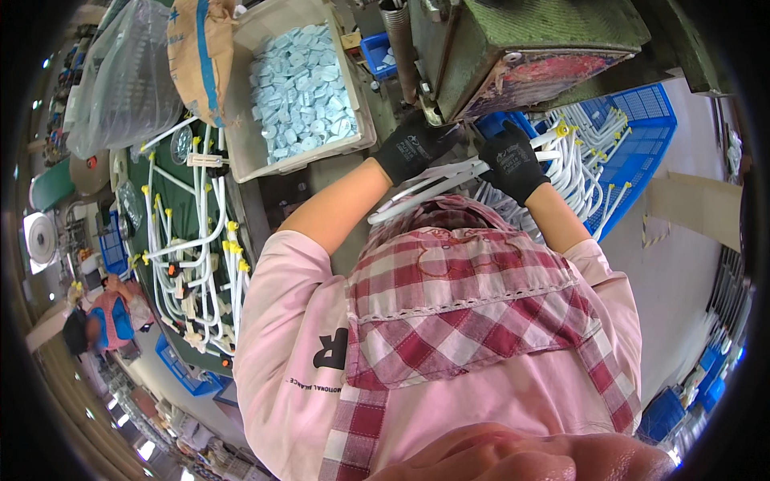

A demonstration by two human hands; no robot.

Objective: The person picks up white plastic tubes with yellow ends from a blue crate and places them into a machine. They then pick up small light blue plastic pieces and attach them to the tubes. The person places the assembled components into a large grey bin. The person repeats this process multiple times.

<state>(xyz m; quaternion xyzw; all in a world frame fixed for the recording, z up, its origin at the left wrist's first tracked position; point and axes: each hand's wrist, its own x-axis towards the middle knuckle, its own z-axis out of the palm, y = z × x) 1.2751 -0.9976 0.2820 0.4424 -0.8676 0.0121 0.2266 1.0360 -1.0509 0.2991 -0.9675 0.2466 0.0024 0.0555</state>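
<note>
My left hand (415, 147), in a black glove, reaches to the metal fixture (434, 114) under the green machine head. Its fingertips are hard to make out, and whether it holds a small part cannot be told. My right hand (511, 159), also black-gloved, is closed around a bent white tube (421, 198) just right of the fixture. The tube slants down to the left over my checked apron (463, 270). Beyond my right hand, a yellow-capped tube end (562, 129) sticks out above a bundle of white tubes (565, 180).
Overhead hangs the green machine head (541, 54). A blue crate (652, 144) holds more capped tubes on the right. Left stand a beige bin (240, 144) of pale blue plastic pieces (307, 90) and a green table (138, 174) with white tube frames (204, 240). A person (111, 318) is far left.
</note>
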